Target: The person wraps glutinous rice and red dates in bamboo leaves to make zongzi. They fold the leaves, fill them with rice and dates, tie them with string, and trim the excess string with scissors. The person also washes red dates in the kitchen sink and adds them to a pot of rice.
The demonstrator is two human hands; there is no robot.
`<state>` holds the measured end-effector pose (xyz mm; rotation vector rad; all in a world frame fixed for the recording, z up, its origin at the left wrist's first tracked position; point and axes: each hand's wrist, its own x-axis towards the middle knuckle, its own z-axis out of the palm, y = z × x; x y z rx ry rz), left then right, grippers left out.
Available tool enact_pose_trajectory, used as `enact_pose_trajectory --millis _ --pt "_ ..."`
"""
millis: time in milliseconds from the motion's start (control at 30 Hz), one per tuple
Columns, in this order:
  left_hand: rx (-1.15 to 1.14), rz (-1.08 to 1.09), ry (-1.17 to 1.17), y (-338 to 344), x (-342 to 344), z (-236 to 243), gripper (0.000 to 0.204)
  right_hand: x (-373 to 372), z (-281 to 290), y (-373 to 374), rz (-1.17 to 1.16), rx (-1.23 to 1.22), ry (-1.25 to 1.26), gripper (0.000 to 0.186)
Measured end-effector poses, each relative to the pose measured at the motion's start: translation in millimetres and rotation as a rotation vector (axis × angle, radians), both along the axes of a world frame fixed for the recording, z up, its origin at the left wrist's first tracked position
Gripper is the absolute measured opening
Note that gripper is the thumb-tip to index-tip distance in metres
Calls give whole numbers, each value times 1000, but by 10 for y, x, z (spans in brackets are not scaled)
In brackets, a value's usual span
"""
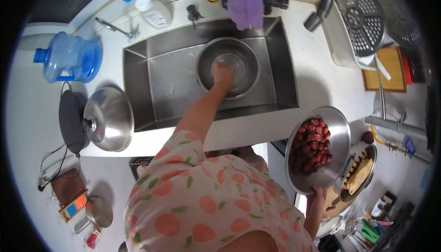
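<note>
Spill risk: We are gripping the steel bowl (340,137) with only the right hand (315,198), at one edge; slipping fingers could be tipping it.
Red dates (315,145): They are looking dark, glossy and wrinkled, lying heaped in the bowl, ahead of the right fingers.
Left hand (223,74): Its fingers are reaching into the steel basin (251,68); we cannot tell whether they are holding something.

Kitchen: steel sink (172,80) holding metal basin (251,63), white counter (317,61), tap (132,35), domed pot lid (112,119).

Head-worn fisheye, facing down; near the sink (172,84)
</note>
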<state>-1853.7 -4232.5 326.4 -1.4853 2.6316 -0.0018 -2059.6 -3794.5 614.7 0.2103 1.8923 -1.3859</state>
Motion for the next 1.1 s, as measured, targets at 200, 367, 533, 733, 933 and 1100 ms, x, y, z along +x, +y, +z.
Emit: enact_pose_trajectory --millis 200,367,533,733,933,1100 --pt "-118 56 723 271 392 1825 24 25 -237 -1026 346 129 116 32" --pt "-115 -117 880 577 842 2636 48 506 -529 -1970 634 -50 55 40" --pt "-3 267 1159 624 1389 2363 71 1005 -724 -2521 735 -47 -30 40" --pt "1503 997 1578 805 1908 1677 33 1117 -815 -2827 990 -37 75 51" --pt "1438 1471 1963 1075 2073 1431 15 1126 -661 -3395 1065 17 644 59" --pt "1097 1338 1970 1089 2618 1580 23 1863 -599 -4550 1356 -639 789 32"
